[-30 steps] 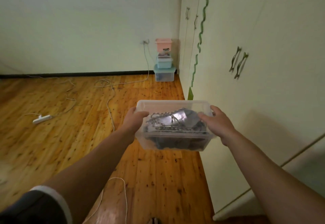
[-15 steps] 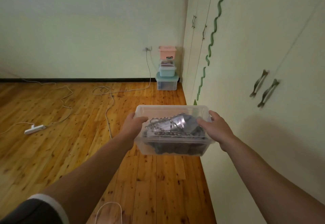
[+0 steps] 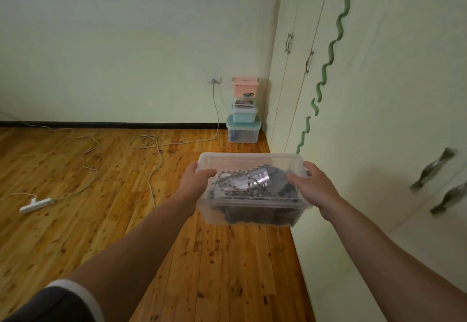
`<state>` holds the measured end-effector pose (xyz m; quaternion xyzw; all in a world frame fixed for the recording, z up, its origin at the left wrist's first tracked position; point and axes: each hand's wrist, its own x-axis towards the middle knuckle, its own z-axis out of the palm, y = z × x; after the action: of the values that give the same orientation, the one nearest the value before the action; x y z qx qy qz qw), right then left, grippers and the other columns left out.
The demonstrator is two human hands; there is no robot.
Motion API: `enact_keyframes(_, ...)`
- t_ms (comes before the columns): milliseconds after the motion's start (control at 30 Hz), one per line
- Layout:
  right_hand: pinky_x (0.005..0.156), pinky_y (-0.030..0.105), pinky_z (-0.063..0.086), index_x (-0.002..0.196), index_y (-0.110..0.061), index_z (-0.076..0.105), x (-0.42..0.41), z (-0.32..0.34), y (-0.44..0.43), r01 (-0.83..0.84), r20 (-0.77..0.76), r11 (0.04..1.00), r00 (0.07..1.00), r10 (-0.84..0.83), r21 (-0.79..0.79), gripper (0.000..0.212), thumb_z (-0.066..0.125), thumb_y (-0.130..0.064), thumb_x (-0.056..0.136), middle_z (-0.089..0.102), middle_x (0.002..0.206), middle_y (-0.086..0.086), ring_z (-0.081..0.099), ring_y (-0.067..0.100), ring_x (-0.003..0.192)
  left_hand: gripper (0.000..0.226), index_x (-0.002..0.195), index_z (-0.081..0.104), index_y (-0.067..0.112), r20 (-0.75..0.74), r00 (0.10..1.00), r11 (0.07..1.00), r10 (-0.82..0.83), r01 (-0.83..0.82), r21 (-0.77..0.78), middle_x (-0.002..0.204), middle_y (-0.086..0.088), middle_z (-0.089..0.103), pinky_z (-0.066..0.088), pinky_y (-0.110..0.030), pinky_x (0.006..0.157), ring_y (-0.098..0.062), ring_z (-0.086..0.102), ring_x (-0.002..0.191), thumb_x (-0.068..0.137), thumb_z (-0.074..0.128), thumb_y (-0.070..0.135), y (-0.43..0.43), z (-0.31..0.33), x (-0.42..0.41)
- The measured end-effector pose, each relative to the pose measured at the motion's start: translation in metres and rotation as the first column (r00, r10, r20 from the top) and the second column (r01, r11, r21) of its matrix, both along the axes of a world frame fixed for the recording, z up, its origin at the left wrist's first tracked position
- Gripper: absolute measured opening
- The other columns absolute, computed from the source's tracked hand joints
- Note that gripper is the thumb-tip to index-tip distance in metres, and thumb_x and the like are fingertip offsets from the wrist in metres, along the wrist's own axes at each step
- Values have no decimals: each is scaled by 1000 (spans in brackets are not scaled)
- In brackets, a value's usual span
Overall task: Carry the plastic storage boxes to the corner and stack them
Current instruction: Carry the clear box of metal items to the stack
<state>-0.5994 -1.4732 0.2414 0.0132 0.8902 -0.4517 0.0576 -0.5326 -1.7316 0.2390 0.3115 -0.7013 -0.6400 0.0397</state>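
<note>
The left hand (image 3: 195, 182) and right hand (image 3: 316, 187) held the clear box (image 3: 252, 214), each grip wrapped round its rim.

We see the plank floor (image 3: 227, 271) beneath our grip. Far left of it lies a white power strip (image 3: 36, 201), cables (image 3: 149, 182) looping between. Well beyond our grip, the bottom storage box (image 3: 243, 132) sits in the corner.
</note>
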Motion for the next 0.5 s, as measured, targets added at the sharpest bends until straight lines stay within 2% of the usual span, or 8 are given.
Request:
enact_keyframes(167,77,38,51,141,-30,39,-57,-6,-17,-16,-15,1000,1000,16,14,59,60,-48,90,52,131,2,52,19,102,64,146,33,24,-11,1000,1000,20,-20,19,130,-9,54,53,-41,67,-28,60,98,89,61,28,-15,-6,-48)
enact_keyframes(233,81,40,50,142,-30,38,-83,-10,-23,-27,-17,1000,999,27,8,60,59,-50,89,50,136,3,52,21,108,65,147,32,25,-8,999,999,35,-35,14,131,-8,53,54,-43,68,-28,60,99,89,61,28,-20,-7,-72)
enact_keyframes(300,81,41,51,143,-31,37,-110,-15,-28,-40,-20,999,999,40,5,63,58,-53,89,49,138,3,53,24,112,65,147,31,26,-9,999,999,47,-47,7,134,-9,51,55,-50,79,-31,59,104,89,60,29,-25,-9,-98)
enact_keyframes(367,76,38,53,142,-31,38,-145,-21,-33,-49,-40,999,998,48,-13,61,58,-53,88,52,134,2,55,22,108,64,147,31,27,-17,998,998,62,-62,-1,134,-9,50,54,-52,83,-31,59,105,89,60,30,-29,-11,-131)
enact_keyframes(433,67,32,49,139,-32,41,-178,-23,-37,-53,-46,998,998,52,-21,58,59,-51,87,55,130,1,53,17,99,64,147,32,27,-13,997,997,80,-80,-17,134,-9,50,54,-50,82,-30,59,104,89,61,30,-32,-11,-161)
enact_keyframes(500,67,31,46,138,-33,42,-208,-25,-41,-53,-42,998,998,52,-37,57,60,-51,87,55,129,1,51,15,97,65,147,32,26,-13,996,996,87,-87,-22,134,-9,50,55,-45,72,-28,59,102,89,61,30,-34,-11,-187)
